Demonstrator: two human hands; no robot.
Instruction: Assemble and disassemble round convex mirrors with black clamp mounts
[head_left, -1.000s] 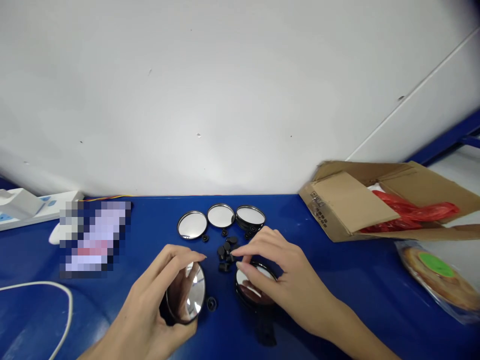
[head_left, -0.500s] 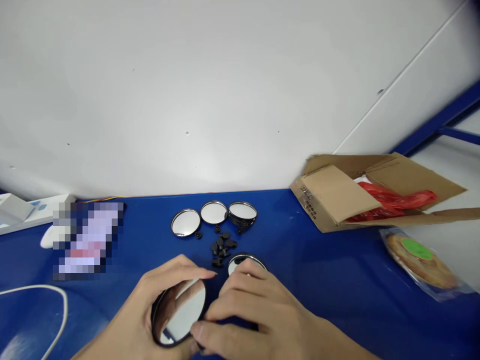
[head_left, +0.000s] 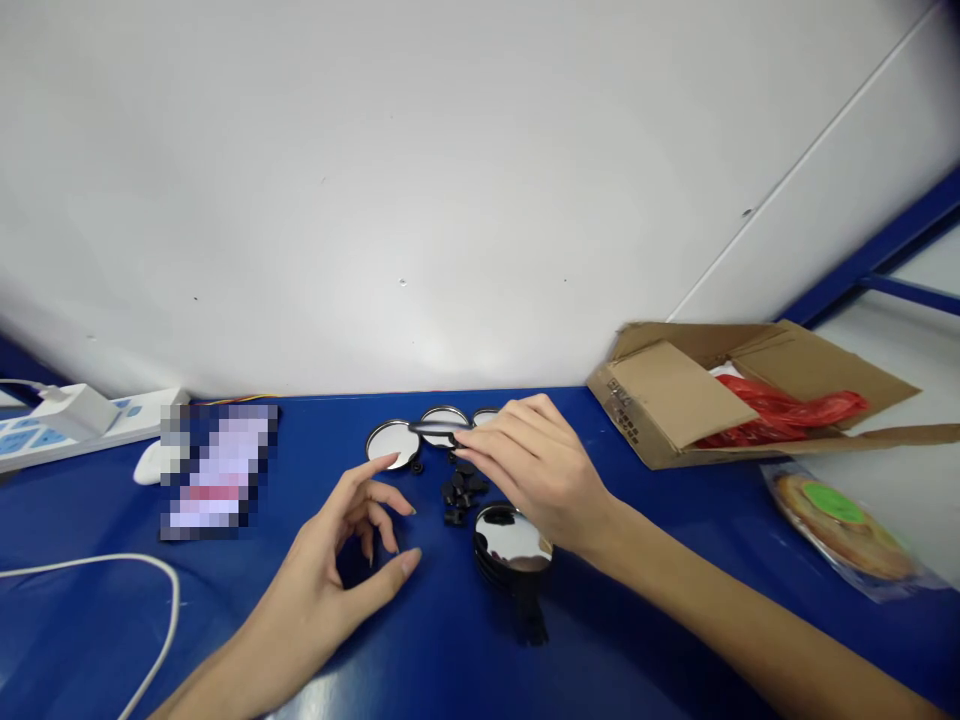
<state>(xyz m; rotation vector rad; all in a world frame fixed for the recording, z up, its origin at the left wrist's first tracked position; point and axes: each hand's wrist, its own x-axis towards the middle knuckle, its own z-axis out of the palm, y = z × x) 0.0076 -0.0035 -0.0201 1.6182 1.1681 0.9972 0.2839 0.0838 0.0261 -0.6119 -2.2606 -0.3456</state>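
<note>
My right hand [head_left: 532,470] is over the back of the table, pinching a thin dark round mirror [head_left: 439,431] seen nearly edge-on. That mirror hangs over a row of convex round mirrors, with one mirror [head_left: 392,444] at the left of the row and another [head_left: 444,418] partly behind it. My left hand [head_left: 349,550] is lower left, fingers curled and holding nothing, nearest a heap of small black rubber fittings [head_left: 461,490]. Below my right hand, a mirror [head_left: 512,538] lies face up with a black stem [head_left: 532,620] behind it.
A blue tabletop [head_left: 660,600] meets a white wall. On the right stands an open cardboard box [head_left: 660,390] holding a red plastic bag [head_left: 780,412], with a wrapped round item [head_left: 840,520] beside it. A power strip [head_left: 75,425], pixelated object [head_left: 217,470] and white cable [head_left: 112,560] lie left.
My left hand has let go of the mirror it held and opened. My right hand has moved up and back, carrying that mirror over the row. The view has shifted slightly.
</note>
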